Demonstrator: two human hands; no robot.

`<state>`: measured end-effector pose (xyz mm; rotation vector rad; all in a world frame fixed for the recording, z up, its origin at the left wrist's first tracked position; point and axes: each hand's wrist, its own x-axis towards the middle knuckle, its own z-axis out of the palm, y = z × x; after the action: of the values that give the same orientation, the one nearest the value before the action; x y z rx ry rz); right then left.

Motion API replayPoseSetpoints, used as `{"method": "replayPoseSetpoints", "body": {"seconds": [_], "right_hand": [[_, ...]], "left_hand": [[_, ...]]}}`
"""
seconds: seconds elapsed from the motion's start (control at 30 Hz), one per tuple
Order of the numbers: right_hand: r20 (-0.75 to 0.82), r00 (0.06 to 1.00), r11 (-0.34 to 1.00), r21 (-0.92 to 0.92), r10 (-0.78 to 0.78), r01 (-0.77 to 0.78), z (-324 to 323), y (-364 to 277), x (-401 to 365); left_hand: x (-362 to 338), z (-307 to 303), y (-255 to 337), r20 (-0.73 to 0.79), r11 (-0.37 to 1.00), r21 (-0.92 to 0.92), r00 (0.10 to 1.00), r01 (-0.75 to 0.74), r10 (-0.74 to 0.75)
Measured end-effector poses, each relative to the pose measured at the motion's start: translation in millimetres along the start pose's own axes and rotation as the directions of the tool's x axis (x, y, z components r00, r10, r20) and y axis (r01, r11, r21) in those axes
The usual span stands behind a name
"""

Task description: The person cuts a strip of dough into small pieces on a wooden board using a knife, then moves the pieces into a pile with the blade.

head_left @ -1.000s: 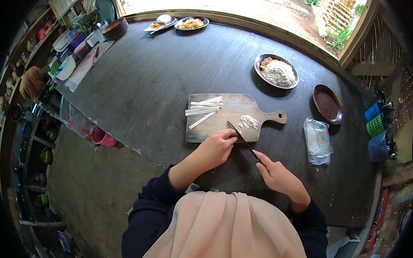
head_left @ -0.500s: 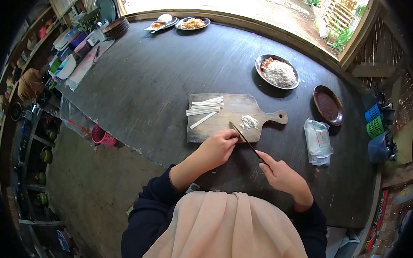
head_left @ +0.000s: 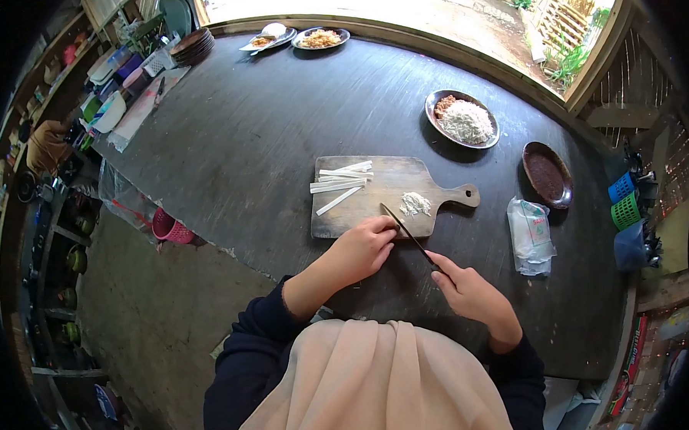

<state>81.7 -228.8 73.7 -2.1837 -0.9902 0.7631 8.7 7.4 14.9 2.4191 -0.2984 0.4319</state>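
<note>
A wooden cutting board (head_left: 368,211) lies on the dark table in front of me. My right hand (head_left: 470,292) is closed around the handle of a knife (head_left: 407,231), whose blade slants up and left over the board's near edge. Against the blade, my left hand (head_left: 368,243) rests with curled fingers at that edge; whatever they press on is hidden beneath them. Several long white strips (head_left: 340,184) lie on the board's left part. A small heap of finely cut white pieces (head_left: 415,203) sits to the right of the knife tip.
A plate (head_left: 492,141) heaped with white shreds and reddish-brown bits stands beyond the board. To the right are a brown oval dish (head_left: 547,175) and a clear plastic package (head_left: 530,237). Two filled plates stand by the window ledge; stacked plates (head_left: 192,47) are at far left.
The knife tip has shifted very slightly left. Both hands keep nearly the same places, and the strips and cut pieces look unchanged.
</note>
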Motion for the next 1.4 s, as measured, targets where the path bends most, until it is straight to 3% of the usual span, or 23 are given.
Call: {"method": "replayPoseSetpoints", "body": {"seconds": [0.1, 0.5, 0.7, 0.8, 1.13, 1.33, 1.4], "right_hand": [[0.015, 0.998, 0.998, -0.01, 0.065, -0.065, 6.7, -1.0, 4.5], [-0.042, 0.998, 0.999, -0.012, -0.039, 0.038, -0.4, 5.2, -0.8], [-0.012, 1.0, 1.0, 0.018, 0.019, -0.018, -2.6, -5.0, 1.0], [-0.056, 0.996, 0.998, 0.022, -0.065, 0.067, 6.8, 9.7, -0.3], [-0.037, 0.999, 1.0, 0.01, 0.007, -0.007, 11.8, 6.2, 4.6], [-0.023, 0.999, 0.999, 0.0, -0.036, 0.036, 4.2, 3.9, 0.7], [-0.033, 0.999, 1.0, 0.018, 0.02, -0.02, 12.1, 6.0, 5.9]], "left_hand": [[-1.3, 0.7, 1.7, 0.005, 1.0, -0.013, 1.0, 0.019, -0.019], [0.2, -0.3, -0.7, 0.001, 1.0, 0.0, 1.0, -0.002, 0.002], [-1.1, -0.4, 1.7, 0.011, 1.0, -0.015, 1.0, 0.003, -0.002], [0.2, -0.3, -1.1, 0.002, 1.0, -0.007, 1.0, -0.002, 0.002], [0.0, -1.2, 1.7, 0.018, 1.0, 0.006, 1.0, 0.006, -0.006], [-0.4, -0.4, 0.1, 0.017, 1.0, -0.009, 1.0, 0.001, -0.001], [-1.9, -0.7, 0.4, 0.026, 1.0, -0.006, 1.0, 0.008, -0.008]]}}
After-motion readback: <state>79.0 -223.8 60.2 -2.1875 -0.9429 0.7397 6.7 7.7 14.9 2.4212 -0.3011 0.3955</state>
